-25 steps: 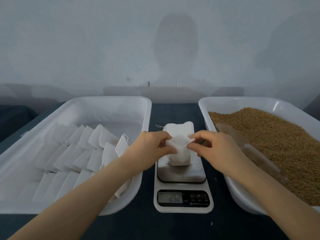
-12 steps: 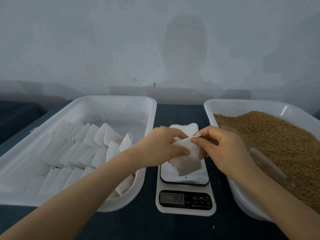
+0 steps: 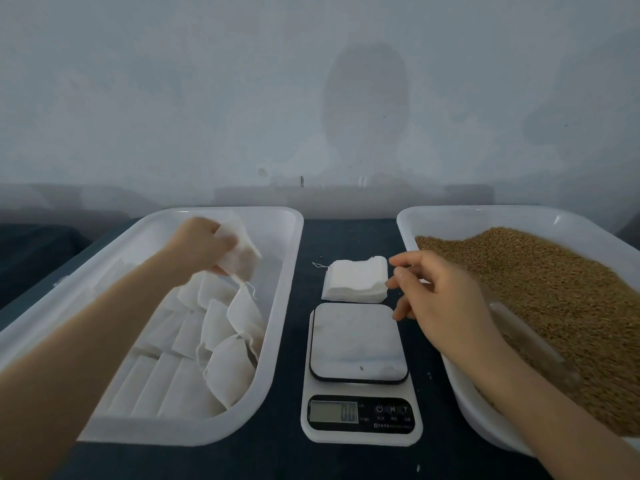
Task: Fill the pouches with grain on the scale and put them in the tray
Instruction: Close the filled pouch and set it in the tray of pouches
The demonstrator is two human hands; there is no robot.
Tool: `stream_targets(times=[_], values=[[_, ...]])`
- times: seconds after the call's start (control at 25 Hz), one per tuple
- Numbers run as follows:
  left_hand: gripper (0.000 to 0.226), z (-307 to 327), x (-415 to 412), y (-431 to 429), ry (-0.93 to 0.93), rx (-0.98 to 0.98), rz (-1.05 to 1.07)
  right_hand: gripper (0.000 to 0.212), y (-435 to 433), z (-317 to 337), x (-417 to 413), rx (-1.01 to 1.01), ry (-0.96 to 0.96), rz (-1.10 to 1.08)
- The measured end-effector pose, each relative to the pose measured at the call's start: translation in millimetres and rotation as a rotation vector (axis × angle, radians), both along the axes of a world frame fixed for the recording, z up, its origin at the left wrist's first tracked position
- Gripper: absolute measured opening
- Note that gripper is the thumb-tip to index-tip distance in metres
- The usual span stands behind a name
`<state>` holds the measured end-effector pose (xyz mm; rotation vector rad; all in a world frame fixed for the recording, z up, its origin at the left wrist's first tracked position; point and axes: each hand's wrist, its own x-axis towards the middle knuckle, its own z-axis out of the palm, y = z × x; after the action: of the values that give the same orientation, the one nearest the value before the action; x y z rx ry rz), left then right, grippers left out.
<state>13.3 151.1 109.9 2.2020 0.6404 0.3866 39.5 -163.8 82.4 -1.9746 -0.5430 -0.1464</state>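
1. My left hand (image 3: 202, 245) holds a pouch (image 3: 242, 256) in curled fingers over the tray's (image 3: 290, 265) far end.
2. My right hand (image 3: 446, 299), fingers loosely curled and empty, hovers just beside the stack (image 3: 356, 282) behind the scale (image 3: 360, 341).

The left hand (image 3: 201, 242) was stretched far out, its fingers curled round a pouch (image 3: 242, 252), and the right hand (image 3: 446, 292) was held nearer with loose, bent fingers.

Dim, cool, flat light from behind the camera throws a soft oval shadow on the pale grey wall (image 3: 363, 109). Motion blur on the left hand (image 3: 201, 242) and its white fabric pouch (image 3: 239, 252). Pale sheen on the shiny square metal scale platform (image 3: 358, 341). Wide-angle bending at edges, grainy overall.
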Motion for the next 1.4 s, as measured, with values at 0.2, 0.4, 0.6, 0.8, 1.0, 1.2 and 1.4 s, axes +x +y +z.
stream_targets(times=[0.2,0.4,0.6,0.8,1.0,1.2,1.4], values=[[0.024,-52.9,1.5,21.8,0.269,-0.019,0.019,0.019,-0.1,-0.7,-1.0,0.016,0.018,-0.006],[0.034,-49.2,3.1,23.6,0.419,0.104,-0.039,0.019,0.8,1.0,-1.8,0.004,0.031,-0.012],[0.038,-9.6,32.5,-19.7,0.232,0.77,0.061,0.018,-2.0,0.2,0.4,-0.058,0.083,-0.037],[0.018,-21.4,83.3,-133.1,0.3,1.267,-0.498,0.018,1.0,-4.6,-3.2,-0.197,0.108,0.092],[0.013,-57.2,106.3,-155.3,0.628,1.204,-0.663,0.022,0.0,-5.7,0.5,-0.182,0.086,0.077],[0.011,-56.8,107.4,-151.0,0.548,1.124,-0.649,0.022,5.6,-8.0,1.5,-0.206,0.077,0.081],[0.013,-39.5,102.4,-142.8,0.302,0.759,-0.444,0.021,3.7,-9.4,2.6,-0.185,0.082,0.077]])
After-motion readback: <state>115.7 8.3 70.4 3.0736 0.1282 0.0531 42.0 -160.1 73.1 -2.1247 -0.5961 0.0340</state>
